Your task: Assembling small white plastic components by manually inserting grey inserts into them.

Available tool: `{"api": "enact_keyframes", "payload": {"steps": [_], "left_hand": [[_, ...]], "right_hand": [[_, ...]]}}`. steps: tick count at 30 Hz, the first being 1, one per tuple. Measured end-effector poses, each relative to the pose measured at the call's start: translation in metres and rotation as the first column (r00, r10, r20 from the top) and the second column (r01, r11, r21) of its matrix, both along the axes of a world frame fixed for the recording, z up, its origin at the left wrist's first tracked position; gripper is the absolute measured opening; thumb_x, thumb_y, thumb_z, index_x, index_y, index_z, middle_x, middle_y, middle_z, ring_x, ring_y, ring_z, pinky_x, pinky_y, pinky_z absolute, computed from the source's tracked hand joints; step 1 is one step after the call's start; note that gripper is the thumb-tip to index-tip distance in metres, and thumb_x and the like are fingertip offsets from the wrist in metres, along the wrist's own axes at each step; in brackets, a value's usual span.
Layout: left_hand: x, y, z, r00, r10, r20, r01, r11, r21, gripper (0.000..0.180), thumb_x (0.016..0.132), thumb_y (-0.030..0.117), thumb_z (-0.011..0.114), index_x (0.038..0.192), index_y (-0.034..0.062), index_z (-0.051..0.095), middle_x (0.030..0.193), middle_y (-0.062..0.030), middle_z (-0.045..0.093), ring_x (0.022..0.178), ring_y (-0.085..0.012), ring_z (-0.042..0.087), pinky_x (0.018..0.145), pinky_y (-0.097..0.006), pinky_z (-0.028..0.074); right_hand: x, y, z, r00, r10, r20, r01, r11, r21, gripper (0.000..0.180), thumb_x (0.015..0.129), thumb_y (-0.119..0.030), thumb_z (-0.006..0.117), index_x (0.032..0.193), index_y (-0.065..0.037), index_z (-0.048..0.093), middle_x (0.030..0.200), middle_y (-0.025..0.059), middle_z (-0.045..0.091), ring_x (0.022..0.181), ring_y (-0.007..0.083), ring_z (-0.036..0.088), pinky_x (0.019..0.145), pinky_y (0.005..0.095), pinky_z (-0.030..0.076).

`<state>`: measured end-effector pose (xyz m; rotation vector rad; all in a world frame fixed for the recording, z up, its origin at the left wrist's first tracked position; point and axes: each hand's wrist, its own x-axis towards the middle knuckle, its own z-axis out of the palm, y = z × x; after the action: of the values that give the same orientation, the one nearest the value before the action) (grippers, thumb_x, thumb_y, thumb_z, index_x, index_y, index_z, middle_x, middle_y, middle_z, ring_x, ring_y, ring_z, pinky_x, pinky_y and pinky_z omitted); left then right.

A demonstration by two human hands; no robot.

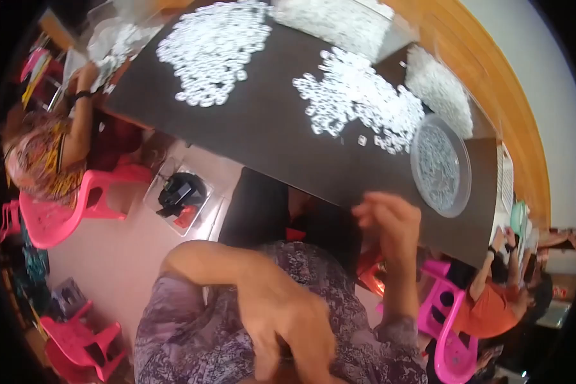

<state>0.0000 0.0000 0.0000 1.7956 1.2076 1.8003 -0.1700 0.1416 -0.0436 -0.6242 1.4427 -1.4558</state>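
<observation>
My left hand (285, 320) is drawn back across my chest, over my patterned purple top (307, 265). Its fingers point down toward the lower edge, where blur and the picture's border hide their tips. My right hand (393, 221) is raised just off the front edge of the dark table (256, 137), fingers loosely bent and somewhat blurred, with nothing seen in it. Closest to it on the table is a round clear tub (440, 166) of small grey pieces. Beside the tub spreads a pile of small white ring-like pieces (365, 96); a second white pile (214, 48) lies farther left.
Two clear bins of white pieces, one at the back (336, 25) and one at the right (438, 86), stand on the table. A clear box (179, 198) with dark items sits left of my legs. Pink chairs (77, 205) and seated people (48, 153) are on both sides.
</observation>
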Motion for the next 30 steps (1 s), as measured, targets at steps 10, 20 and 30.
{"api": "enact_keyframes", "payload": {"steps": [10, 20, 30], "left_hand": [[-0.001, -0.058, -0.049, -0.313, 0.663, 0.68, -0.86, 0.105, -0.499, 0.021, 0.086, 0.012, 0.06, 0.097, -0.0067, 0.063, 0.072, -0.0157, 0.065, 0.06, -0.0166, 0.062, 0.057, -0.024, 0.05], [-0.019, -0.073, -0.07, -0.424, 0.682, 0.596, -0.854, -0.081, -0.515, 0.017, 0.088, 0.01, 0.058, 0.098, -0.0038, 0.063, 0.075, -0.0097, 0.065, 0.062, -0.0096, 0.058, 0.059, -0.021, 0.046], [-0.052, -0.031, -0.082, -0.412, 0.866, 0.282, -0.845, -0.249, -0.473, 0.015, 0.084, 0.011, 0.064, 0.091, -0.0015, 0.064, 0.071, -0.0002, 0.058, 0.065, -0.006, 0.052, 0.059, -0.021, 0.043]], "right_hand": [[-0.025, -0.089, -0.04, 0.087, -0.2, -0.976, 0.105, 0.976, -0.191, 0.012, 0.074, -0.009, 0.067, 0.085, -0.004, 0.064, 0.071, 0.009, 0.056, 0.068, 0.0252, 0.056, 0.06, 0.0335, 0.043], [-0.03, -0.106, -0.046, -0.211, -0.107, -0.972, 0.019, 0.993, -0.114, 0.009, 0.073, -0.008, 0.065, 0.074, -0.009, 0.057, 0.07, 0.0078, 0.052, 0.068, 0.028, 0.052, 0.061, 0.0386, 0.04], [0.013, -0.054, -0.015, 0.632, -0.114, -0.767, 0.147, 0.989, -0.026, 0.007, 0.083, -0.006, 0.062, 0.087, -0.001, 0.059, 0.08, 0.0034, 0.06, 0.07, 0.0071, 0.055, 0.062, 0.0221, 0.045]]}}
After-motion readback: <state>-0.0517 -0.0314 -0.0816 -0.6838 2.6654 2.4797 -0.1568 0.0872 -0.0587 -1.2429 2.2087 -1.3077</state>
